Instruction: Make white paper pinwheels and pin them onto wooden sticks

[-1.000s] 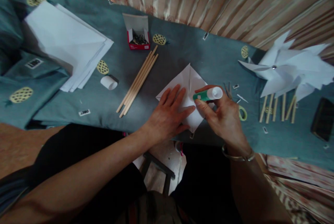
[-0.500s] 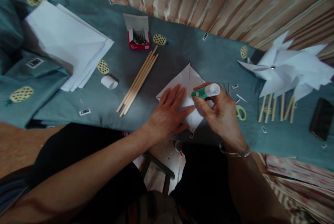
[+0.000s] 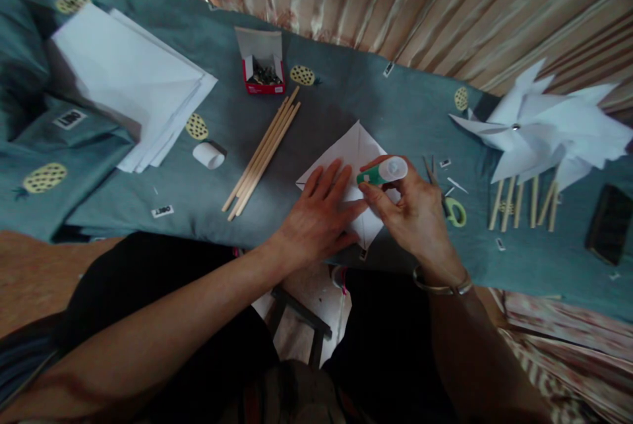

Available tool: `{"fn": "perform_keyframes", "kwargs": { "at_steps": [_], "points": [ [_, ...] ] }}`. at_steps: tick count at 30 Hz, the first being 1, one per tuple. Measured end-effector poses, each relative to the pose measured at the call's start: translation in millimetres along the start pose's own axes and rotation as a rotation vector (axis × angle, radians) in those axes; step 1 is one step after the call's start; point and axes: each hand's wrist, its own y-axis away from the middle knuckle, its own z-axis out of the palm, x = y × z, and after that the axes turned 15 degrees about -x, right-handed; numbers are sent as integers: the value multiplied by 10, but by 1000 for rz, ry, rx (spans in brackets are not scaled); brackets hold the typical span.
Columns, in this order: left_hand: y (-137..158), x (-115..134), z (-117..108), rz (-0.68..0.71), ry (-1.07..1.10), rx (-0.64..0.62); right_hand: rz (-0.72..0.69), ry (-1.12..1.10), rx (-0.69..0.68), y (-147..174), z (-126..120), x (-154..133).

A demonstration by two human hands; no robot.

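A creased square of white paper (image 3: 346,147) lies on the table, one corner toward the curtain. My left hand (image 3: 319,216) rests flat on it with fingers spread, pressing its left half. In my right hand (image 3: 413,210) is a green and white glue stick (image 3: 382,172), tilted with its lower end against the middle of the paper; that tip is hidden by my fingers. Just right of this hand lie green-handled scissors (image 3: 453,210), partly covered by it. A white cap (image 3: 208,155) lies on its side to the left.
Several wooden sticks (image 3: 262,157) lie left of the paper, below an open red box (image 3: 264,84) of small metal pins. A stack of white paper (image 3: 131,81) is at far left. Finished paper pinwheels (image 3: 519,127) on sticks and a dark phone-like object (image 3: 609,223) are at right.
My right hand has slid slightly left with the glue stick across the paper, uncovering more of the scissors. My left hand has stayed in place.
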Motion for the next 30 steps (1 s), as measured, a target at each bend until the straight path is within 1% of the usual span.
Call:
{"fn": "perform_keyframes", "kwargs": {
  "at_steps": [7, 13, 15, 17, 19, 22, 23, 25, 27, 30],
  "points": [
    [-2, -22, 22, 11, -8, 10, -50, 34, -54, 24, -39, -48],
    [-10, -44, 45, 20, -26, 23, -57, 41, -81, 65, -65, -35],
    [-10, -47, 45, 19, -26, 26, -44, 46, -69, 78, -74, -7],
    [-8, -52, 44, 18, -21, 27, -23, 16, -25, 87, -93, 39],
    [-4, -62, 48, 16, -17, 24, -22, -109, 71, 87, -130, 107],
    [0, -84, 70, 22, -24, 32, -56, -362, 253, 74, -219, 251],
    [2, -89, 81, 26, -28, 39, -62, -422, 287, 67, -251, 306],
    [5, -92, 95, 42, -34, 56, -56, -513, 270, 50, -301, 412],
    [18, -88, 79, 68, -41, 71, -42, -608, 217, 27, -323, 493],
    [77, -125, -49, 93, -63, 109, -34, -769, 175, -14, -306, 537]
  ]
}}
